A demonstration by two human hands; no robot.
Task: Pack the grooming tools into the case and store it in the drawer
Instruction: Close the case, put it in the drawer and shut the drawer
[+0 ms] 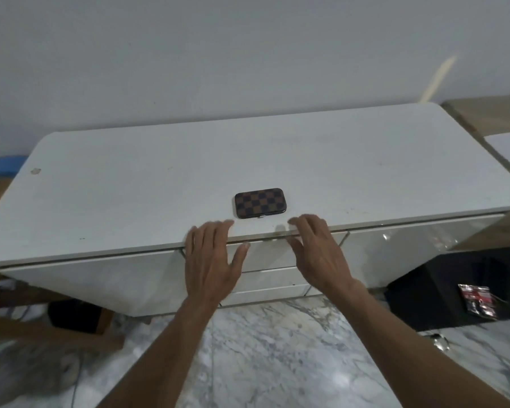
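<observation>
Checkered case (260, 202) lies just beyond both hands.

No text, label, brand or number can be read. Print is seen on a small red, black and white packet (477, 301) lying on a black box (442, 293), but it is too blurred to be made out.

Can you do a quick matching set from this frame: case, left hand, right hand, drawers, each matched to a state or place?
Things:
1. checkered case
2. left hand
3. right hand
4. drawers

States or places:
A. closed, below both hands
B. shut, lying flat on the cabinet top
C. fingers spread, right of the case, at the front edge
D. fingers spread, left of the case, at the front edge

Pairs: 1-B, 2-D, 3-C, 4-A
</observation>
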